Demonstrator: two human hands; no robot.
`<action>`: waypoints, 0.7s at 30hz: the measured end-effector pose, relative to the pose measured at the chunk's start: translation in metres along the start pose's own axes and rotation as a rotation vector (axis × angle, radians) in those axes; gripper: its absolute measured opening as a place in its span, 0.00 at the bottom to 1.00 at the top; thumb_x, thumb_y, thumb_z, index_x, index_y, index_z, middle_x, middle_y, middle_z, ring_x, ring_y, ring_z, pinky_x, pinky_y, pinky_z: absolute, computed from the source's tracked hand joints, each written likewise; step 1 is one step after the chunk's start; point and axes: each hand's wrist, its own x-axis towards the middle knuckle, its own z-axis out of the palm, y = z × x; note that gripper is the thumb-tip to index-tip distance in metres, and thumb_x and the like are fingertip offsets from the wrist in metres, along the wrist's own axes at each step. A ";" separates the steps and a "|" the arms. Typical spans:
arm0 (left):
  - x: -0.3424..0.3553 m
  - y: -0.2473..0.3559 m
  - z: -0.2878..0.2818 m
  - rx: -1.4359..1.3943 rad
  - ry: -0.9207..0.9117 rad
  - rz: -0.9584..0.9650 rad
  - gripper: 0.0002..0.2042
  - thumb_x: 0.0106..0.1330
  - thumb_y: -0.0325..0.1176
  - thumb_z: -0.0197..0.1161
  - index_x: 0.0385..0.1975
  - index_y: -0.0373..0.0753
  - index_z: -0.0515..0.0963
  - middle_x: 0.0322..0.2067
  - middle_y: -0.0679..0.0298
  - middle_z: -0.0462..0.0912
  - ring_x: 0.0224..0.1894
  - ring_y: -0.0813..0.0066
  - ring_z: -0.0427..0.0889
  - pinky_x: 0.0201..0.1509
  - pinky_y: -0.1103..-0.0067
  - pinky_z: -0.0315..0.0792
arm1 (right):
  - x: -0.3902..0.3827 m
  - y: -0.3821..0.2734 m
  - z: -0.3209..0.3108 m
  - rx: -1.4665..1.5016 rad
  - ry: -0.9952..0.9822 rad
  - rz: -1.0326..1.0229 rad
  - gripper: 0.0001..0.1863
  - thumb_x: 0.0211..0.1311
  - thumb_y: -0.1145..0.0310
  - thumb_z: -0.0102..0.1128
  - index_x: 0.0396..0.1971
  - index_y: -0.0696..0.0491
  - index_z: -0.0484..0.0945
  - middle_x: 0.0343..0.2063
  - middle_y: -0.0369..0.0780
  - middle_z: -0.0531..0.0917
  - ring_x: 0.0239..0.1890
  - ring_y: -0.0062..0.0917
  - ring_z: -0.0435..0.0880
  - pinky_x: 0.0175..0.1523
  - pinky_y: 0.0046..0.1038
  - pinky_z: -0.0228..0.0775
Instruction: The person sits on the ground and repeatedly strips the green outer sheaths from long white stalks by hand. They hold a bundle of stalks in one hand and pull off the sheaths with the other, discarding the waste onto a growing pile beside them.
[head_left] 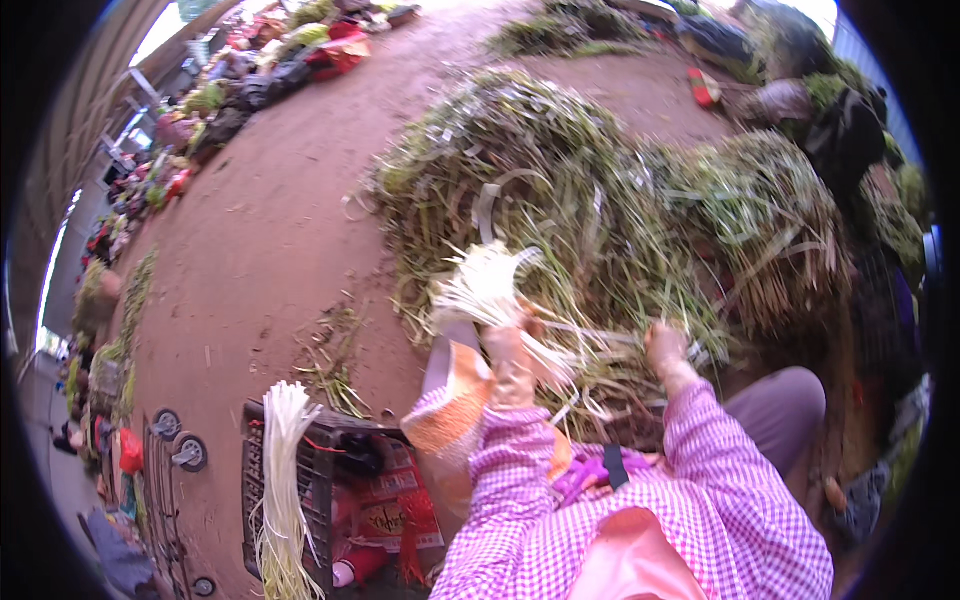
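A bunch of pale white stems [486,286] fans out above my left hand [512,362], which is closed around it over my left knee. Loose pale stalks trail from that bunch toward the right. My right hand [667,350] is closed at the near edge of a large heap of green leafy stalks [560,180]. Thin stalks lie beside its fingers, but what is between them cannot be made out. To the left, another long bundle of white stems [284,490] lies across the rim of a black plastic crate [322,500].
Red-printed packaging [392,510] sits inside the crate. A frame with small wheels [188,455] stands at the far left. Plant scraps [335,350] litter the brown floor [240,270]. Piles of bags and greens line the far left side. A red object [703,88] lies beyond the heap.
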 end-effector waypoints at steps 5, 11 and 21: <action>0.006 0.004 -0.006 0.154 0.001 -0.055 0.10 0.64 0.22 0.63 0.44 0.29 0.78 0.30 0.56 0.85 0.26 0.73 0.82 0.28 0.79 0.78 | 0.028 0.094 -0.035 -0.227 -0.343 0.561 0.15 0.61 0.65 0.57 0.42 0.55 0.85 0.47 0.49 0.83 0.52 0.41 0.82 0.53 0.38 0.75; -0.015 0.021 0.007 0.126 -0.002 -0.061 0.09 0.66 0.25 0.61 0.43 0.30 0.80 0.32 0.56 0.85 0.28 0.73 0.84 0.33 0.79 0.81 | 0.007 -0.064 -0.061 0.695 -0.492 -0.209 0.27 0.67 0.61 0.55 0.65 0.33 0.64 0.55 0.36 0.80 0.48 0.28 0.82 0.59 0.36 0.74; -0.018 0.016 0.014 0.003 -0.085 -0.061 0.14 0.67 0.16 0.48 0.52 0.21 0.66 0.49 0.45 0.78 0.50 0.55 0.82 0.54 0.71 0.82 | -0.005 -0.107 -0.067 0.656 -0.272 -0.348 0.09 0.68 0.66 0.53 0.40 0.50 0.82 0.27 0.40 0.86 0.26 0.26 0.84 0.32 0.29 0.76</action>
